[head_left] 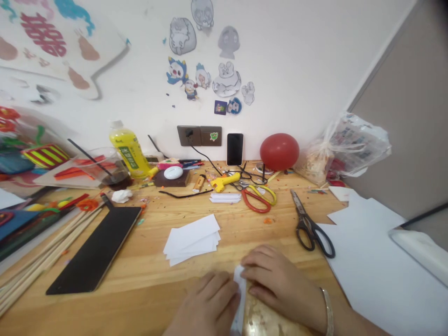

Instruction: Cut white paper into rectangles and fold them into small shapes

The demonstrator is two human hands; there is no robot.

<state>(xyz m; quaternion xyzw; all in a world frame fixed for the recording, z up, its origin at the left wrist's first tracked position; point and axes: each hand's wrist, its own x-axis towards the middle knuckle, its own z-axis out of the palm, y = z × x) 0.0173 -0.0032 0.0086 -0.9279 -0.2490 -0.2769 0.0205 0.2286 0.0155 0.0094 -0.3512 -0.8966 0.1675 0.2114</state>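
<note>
A narrow white paper strip (241,283) stands lengthwise between my hands at the front edge of the view. My left hand (212,301) grips its left side with curled fingers. On the other side, my right hand (276,282) pinches the strip's upper right edge; a bracelet circles that wrist. Beneath my right hand lies a shiny, tan-coloured surface (268,322), whose kind I cannot make out. A loose stack of white paper pieces (192,238) rests just beyond my left hand. Farther back are several folded paper strips (225,198).
Black-handled scissors (308,224) lie right, beside large white sheets (378,266). Behind are red-and-yellow-handled scissors (257,198), a yellow glue gun (224,182), a phone (234,149) and a red balloon (279,151). At left are a black board (98,252), wooden sticks (45,254) and a yellow bottle (129,151).
</note>
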